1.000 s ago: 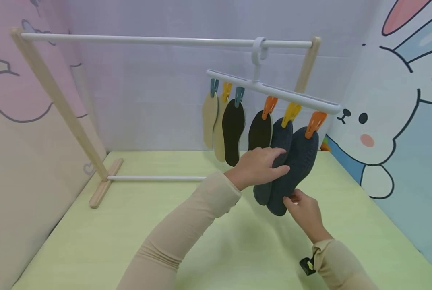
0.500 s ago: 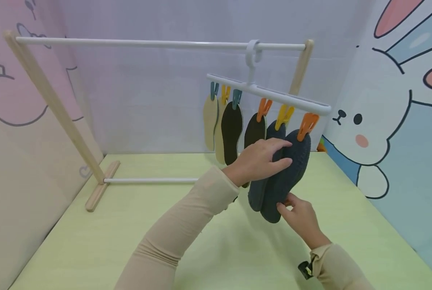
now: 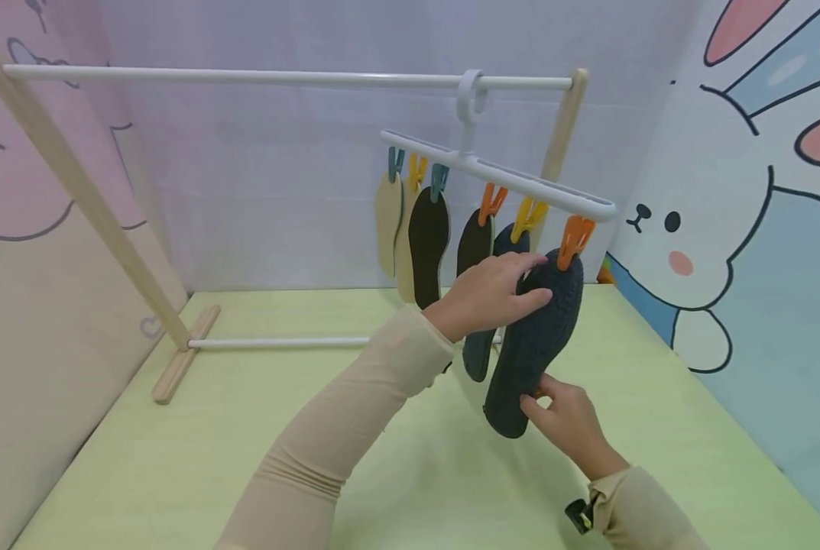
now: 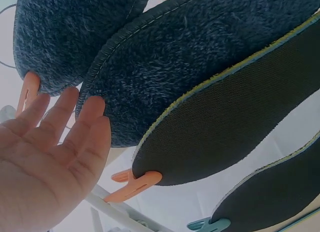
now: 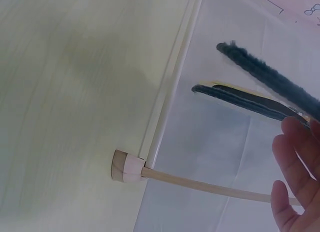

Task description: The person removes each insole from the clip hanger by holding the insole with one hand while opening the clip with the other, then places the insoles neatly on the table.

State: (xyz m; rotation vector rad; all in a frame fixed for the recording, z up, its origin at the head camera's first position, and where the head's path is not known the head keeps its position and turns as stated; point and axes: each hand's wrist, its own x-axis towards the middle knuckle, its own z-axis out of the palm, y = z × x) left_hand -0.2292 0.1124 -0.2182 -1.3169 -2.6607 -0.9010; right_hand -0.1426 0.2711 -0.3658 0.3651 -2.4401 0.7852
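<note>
A dark navy, fuzzy insole hangs from an orange clip at the near end of a white hanger. My right hand pinches its lower side edge between thumb and fingers. At its upper left edge, my left hand lies with fingers fairly straight. The left wrist view has the left hand palm showing, fingertips overlapping the navy insoles. Just behind hangs a second navy insole on a yellow clip, partly hidden by the left hand. Farther back are dark-soled and cream insoles.
The hanger hooks over a white rod between wooden posts. A lower white bar and wooden foot stand on the pale green table. A rabbit-printed wall rises at the right.
The front navy insole's lower end has come toward me and down with my right hand, widening its gap from the second one. My left hand stays by its upper part. The head view shifts slightly.
</note>
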